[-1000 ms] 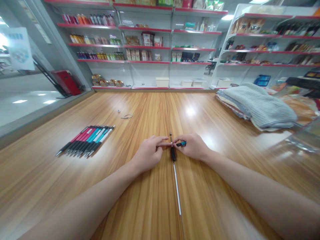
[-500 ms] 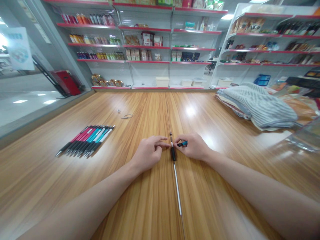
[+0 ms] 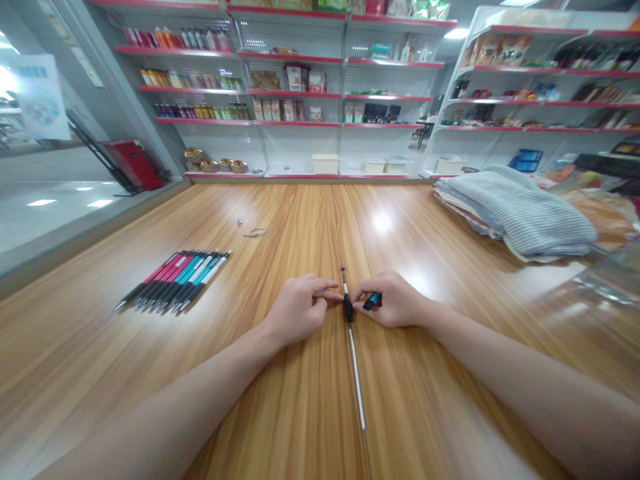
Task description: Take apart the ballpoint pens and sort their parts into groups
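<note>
My right hand (image 3: 400, 300) is closed around a short blue pen barrel with a black end (image 3: 373, 301), its fingertips beside a black rubber pen grip (image 3: 349, 309). My left hand (image 3: 297, 310) rests on the other side, index and middle fingers stretched out, their tips at or touching the grip. In line with the grip lie a white pen part (image 3: 345, 288) and a small dark piece (image 3: 343, 269) beyond it. A thin white refill (image 3: 358, 383) points towards me below the grip. These parts lie along the seam of the wooden table (image 3: 295, 420).
Several pink, blue and white pens (image 3: 175, 277) lie side by side on the left. Behind them are a thin pale loop (image 3: 256, 232) and a tiny metal piece (image 3: 239, 221). Folded striped cloth (image 3: 525, 210) and a clear container (image 3: 615, 267) occupy the right.
My right hand has shifted slightly down with the blue barrel, which has turned and shows more of its side. My left fingers have moved slightly lower along the grip.
</note>
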Motion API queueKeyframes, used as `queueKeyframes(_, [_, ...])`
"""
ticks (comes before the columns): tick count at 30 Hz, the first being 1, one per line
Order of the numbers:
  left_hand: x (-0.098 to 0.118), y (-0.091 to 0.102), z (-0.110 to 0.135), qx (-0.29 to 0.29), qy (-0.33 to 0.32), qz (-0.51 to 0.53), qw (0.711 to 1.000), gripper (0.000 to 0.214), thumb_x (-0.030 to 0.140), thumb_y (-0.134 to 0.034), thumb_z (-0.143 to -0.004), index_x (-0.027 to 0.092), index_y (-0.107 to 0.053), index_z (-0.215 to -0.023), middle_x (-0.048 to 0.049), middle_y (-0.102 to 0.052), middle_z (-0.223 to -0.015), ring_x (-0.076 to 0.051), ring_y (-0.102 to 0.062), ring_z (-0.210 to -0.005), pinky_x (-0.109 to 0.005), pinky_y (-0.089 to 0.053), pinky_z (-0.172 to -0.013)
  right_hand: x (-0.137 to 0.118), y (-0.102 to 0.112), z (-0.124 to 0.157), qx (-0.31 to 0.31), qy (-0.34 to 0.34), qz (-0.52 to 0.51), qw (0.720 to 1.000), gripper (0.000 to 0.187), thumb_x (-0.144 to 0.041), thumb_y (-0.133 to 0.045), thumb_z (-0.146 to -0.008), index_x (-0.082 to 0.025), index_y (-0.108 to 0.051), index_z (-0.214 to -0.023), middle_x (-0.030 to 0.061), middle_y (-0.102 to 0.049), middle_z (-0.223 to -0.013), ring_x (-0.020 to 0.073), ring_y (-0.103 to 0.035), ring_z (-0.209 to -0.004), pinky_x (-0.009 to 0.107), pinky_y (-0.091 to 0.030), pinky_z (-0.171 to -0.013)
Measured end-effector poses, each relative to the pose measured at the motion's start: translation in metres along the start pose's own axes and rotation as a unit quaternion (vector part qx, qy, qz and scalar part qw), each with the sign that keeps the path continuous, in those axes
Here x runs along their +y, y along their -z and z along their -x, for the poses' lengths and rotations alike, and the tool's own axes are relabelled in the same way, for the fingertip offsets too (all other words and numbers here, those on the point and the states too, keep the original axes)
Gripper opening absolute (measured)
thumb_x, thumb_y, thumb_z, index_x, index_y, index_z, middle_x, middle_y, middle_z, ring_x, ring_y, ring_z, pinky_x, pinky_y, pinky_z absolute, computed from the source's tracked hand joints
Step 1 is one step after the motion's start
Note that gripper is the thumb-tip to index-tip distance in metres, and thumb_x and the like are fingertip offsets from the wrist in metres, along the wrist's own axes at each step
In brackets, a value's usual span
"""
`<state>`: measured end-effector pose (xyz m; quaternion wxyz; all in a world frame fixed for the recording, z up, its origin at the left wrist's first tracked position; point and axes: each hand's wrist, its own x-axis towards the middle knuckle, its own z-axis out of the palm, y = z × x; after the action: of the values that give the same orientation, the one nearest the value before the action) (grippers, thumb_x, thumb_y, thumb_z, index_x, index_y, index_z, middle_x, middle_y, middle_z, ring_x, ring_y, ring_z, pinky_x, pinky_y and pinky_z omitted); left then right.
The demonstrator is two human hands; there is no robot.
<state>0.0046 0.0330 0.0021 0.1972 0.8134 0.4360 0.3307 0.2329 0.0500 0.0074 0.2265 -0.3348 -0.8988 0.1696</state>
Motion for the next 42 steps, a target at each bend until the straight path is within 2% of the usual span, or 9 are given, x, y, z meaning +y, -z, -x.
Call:
queueKeyframes(16, [0.0006,0.0008,0.0014,-0.004,-0.008,0.003,1.000,0.045,0.001,-0.045,-0.069,0.021,-0.072,-0.099,0.0021,-0.075,-0.085,-0.015,-0.066,-0.080,-0.029,-0.054,-0.079,-0.0002,-0.0012,-0.0001,0.002,0.001,0.001,1.000,0.009,-0.023,-0.061,-0.078,-0.021,-0.069,-0.082,-0.0006,-0.066,-0.067,0.0112,-0.059,-0.059,0.020,-0.040,-0.058])
queueKeyframes(42, [0.0001,-0.0008,0.0024,0.000,-0.016,0.012,1.000,0.044,-0.001,-0.047,-0.068,0.019,-0.072,-0.099,0.0014,-0.075,-0.084,-0.014,-0.065,-0.076,-0.028,-0.053,-0.077,0.0048,-0.0042,0.0003,0.013,0.015,-0.013,1.000,0.008,-0.022,-0.062,-0.078,-0.019,-0.068,-0.081,0.0000,-0.064,-0.063,0.0101,-0.056,-0.055,0.020,-0.038,-0.055])
